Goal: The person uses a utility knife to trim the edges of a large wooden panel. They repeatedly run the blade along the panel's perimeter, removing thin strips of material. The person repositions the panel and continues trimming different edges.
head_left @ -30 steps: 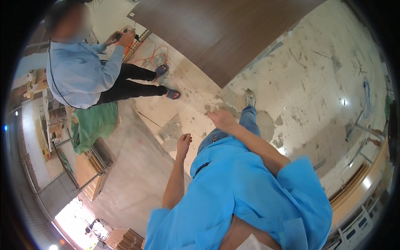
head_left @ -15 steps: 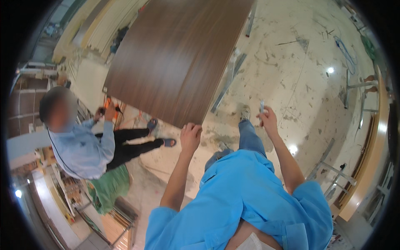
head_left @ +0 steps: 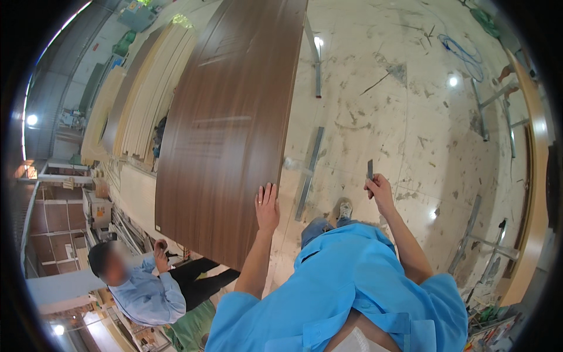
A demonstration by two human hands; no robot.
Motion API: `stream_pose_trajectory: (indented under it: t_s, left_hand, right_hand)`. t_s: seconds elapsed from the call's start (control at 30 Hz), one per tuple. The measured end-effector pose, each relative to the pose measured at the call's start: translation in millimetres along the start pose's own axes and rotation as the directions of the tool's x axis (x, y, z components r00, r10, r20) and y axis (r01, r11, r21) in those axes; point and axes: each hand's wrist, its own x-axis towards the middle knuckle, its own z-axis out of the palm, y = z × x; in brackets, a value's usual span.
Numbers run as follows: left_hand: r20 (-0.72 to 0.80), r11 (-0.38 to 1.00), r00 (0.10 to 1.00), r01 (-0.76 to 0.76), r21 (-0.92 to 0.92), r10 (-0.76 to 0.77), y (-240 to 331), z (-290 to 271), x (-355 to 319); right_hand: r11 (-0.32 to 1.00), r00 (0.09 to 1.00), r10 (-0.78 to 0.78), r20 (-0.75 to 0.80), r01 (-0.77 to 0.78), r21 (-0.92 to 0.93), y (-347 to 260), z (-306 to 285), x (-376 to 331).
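Observation:
A large dark-brown wood-grain panel [head_left: 229, 123] lies flat in front of me on metal rails. My left hand [head_left: 267, 208] rests flat on its near right corner, fingers spread. My right hand [head_left: 378, 189] is raised to the right of the panel and grips a small dark flat tool [head_left: 370, 169] that points upward. My blue shirt [head_left: 346, 293] fills the lower middle of the view.
A second person in a light-blue shirt [head_left: 146, 293] crouches at the panel's near left corner. Stacks of pale boards [head_left: 126, 100] lie beyond the panel on the left. Metal rails [head_left: 309, 173] and frames [head_left: 489, 105] stand on the stained floor, with a blue cable [head_left: 460, 50] at the far right.
The view has swung up over the panel. My left hand has come onto the panel's near corner, and my right hand has lifted with the small tool. The other person now crouches lower left.

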Motion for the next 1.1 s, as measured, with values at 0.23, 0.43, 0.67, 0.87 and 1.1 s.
stream_pose_trajectory:
  t_s: [0.23,0.43,0.67,0.87,1.1]
  left_hand:
    - [0.066,0.998,0.997,-0.037,0.059,0.033,14.1,16.6,139.9]
    - [0.084,0.994,0.996,-0.044,0.098,0.036,33.0,41.8,290.2]
    - [0.148,0.992,0.989,-0.039,0.116,0.021,53.7,65.9,489.3]
    - [0.143,0.988,0.988,-0.079,0.132,0.060,71.2,86.3,659.7]
    - [0.088,0.988,0.993,-0.091,0.123,0.081,99.6,116.7,858.4]
  right_hand:
    - [0.982,0.995,-0.064,0.073,0.049,0.184,-108.5,12.6,103.7]
    - [0.974,0.994,0.004,0.106,-0.028,0.223,-160.9,12.3,221.3]
    - [0.988,0.999,0.003,-0.040,0.003,0.151,-246.4,-17.6,375.9]
    - [0.967,0.962,-0.056,-0.268,0.119,0.224,-295.0,-65.5,481.4]
    - [0.966,0.947,0.040,-0.319,0.045,0.256,-328.2,-132.0,646.2]
